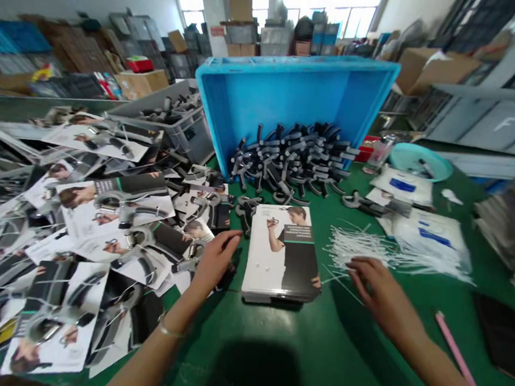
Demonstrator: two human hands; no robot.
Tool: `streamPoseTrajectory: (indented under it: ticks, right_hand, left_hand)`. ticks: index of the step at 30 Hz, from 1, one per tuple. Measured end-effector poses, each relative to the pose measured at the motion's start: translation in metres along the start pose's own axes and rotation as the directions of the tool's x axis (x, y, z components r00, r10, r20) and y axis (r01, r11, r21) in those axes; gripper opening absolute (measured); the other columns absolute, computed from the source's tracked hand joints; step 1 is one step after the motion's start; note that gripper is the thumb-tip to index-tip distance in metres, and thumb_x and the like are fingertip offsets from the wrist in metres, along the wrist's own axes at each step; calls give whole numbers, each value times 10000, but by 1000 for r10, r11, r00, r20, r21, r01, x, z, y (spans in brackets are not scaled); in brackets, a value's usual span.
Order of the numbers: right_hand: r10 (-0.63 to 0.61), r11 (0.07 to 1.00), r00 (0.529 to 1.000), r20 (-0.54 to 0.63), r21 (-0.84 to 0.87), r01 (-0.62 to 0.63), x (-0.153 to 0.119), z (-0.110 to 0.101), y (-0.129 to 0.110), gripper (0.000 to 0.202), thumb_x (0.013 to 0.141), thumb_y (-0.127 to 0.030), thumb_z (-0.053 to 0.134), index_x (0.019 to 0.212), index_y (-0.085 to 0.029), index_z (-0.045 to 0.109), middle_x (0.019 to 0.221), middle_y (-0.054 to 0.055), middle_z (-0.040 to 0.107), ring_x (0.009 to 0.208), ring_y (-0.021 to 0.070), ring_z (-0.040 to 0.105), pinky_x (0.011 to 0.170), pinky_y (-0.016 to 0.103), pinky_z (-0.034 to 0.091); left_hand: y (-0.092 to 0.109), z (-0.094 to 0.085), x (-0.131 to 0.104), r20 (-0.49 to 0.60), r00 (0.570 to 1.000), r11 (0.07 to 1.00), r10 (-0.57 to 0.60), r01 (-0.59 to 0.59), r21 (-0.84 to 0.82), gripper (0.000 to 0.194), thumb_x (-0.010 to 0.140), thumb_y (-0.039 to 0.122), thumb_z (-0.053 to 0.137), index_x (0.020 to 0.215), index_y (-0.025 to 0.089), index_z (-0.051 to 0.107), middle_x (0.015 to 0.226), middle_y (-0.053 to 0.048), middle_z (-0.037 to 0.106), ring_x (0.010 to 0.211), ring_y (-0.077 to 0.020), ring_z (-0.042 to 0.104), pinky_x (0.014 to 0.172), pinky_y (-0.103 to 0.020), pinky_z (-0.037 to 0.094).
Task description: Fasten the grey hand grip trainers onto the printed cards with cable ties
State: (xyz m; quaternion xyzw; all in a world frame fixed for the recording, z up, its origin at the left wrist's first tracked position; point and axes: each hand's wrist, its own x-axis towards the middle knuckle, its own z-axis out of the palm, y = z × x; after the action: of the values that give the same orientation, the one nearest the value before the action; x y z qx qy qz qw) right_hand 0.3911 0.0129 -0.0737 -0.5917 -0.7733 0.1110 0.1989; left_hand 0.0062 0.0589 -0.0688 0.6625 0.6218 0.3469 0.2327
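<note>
A stack of printed cards (pixel 284 251) lies at the middle of the green table. My left hand (pixel 216 262) is just left of the stack, beside a carded grip (pixel 191 260), its fingers slightly apart with nothing visible in them. To the right, my right hand (pixel 379 288) reaches with spread fingers to the near edge of a pile of thin white ties (pixel 357 246). Black-and-grey hand grips (pixel 288 159) spill out of a tipped blue crate (pixel 291 92) behind the cards. Many carded grips (pixel 122 209) are heaped on the left.
A grey crate of grips (pixel 190 131) stands behind the heap. At right are plastic bags (pixel 437 236), a turquoise tray (pixel 442 166), a pink pen (pixel 457 352) and a dark phone (pixel 502 335). A person (pixel 303 38) is visible beyond the blue crate.
</note>
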Motion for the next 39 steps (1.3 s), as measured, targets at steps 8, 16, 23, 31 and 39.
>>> streamPoseTrajectory:
  ticks: [8,16,23,31,39]
  right_hand:
    - [226,961,940,257,-214,-173,-26,30,15,213,957,-271,455,912,-166,634,991,147,636,853,255,634,682,333,460]
    - [217,974,939,266,6,-226,0,-26,22,177,902,-336,494,858,-197,594,791,73,680,675,202,614,625,311,438]
    - [-134,888,863,488,446,-114,-7,-71,-67,147,932,-342,537,864,-224,592,786,17,602,697,159,506,634,272,428]
    - [-142,602,935,326,778,-180,47,-69,-104,212,873,-396,686,996,-224,667,855,12,608,735,143,526,666,261,441]
    - [-98,-27,879,466,882,-471,32,7,-170,293,823,-432,758,922,-173,662,736,-7,628,488,72,483,455,212,424]
  left_hand:
    - [40,26,-43,-66,997,978,-48,33,-208,568,834,415,702,1349,217,566,1347,-124,591,1273,-298,543,1063,-482,449]
    - [58,-2,-64,-223,957,981,184,-192,-13,465,945,292,592,1402,266,515,1399,-105,563,1325,-282,488,1124,-518,380]
    - [126,-6,-90,152,747,747,648,-662,66,411,974,176,528,1371,281,549,1313,-63,666,1248,-244,554,1046,-458,433]
    - [111,1,-94,-52,977,930,207,-213,-301,106,932,248,638,954,254,742,874,-13,741,823,-171,675,756,-299,534]
    - [94,-12,-102,-297,787,841,541,-502,201,319,884,68,619,1155,234,649,932,-51,740,847,-214,646,820,-409,492]
